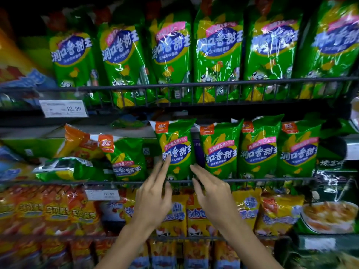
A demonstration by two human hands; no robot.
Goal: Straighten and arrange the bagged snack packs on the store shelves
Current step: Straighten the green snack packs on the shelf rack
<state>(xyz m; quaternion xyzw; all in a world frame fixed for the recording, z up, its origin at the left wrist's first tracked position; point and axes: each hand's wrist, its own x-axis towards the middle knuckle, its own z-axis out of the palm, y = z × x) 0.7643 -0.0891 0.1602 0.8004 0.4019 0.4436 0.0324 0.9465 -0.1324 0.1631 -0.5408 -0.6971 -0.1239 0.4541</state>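
Observation:
Green snack bags with blue labels fill two wire-fronted shelves. On the middle shelf one upright green bag (175,148) stands between my hands. My left hand (153,195) reaches up with straight fingers, and its fingertips touch the bag's lower left edge. My right hand (211,193) is open just right of the bag's lower right side, fingers straight; whether it touches the bag I cannot tell. Left of that bag a green bag (126,158) leans tilted, and another green bag (70,168) lies flat. Three upright green bags (258,150) stand to the right.
The top shelf holds a row of upright green bags (217,55) behind a wire rail (194,84). An orange bag (77,141) lies tilted at the middle left. Yellow and orange packs (194,216) fill the lower shelves. A price tag (64,108) hangs at the upper left.

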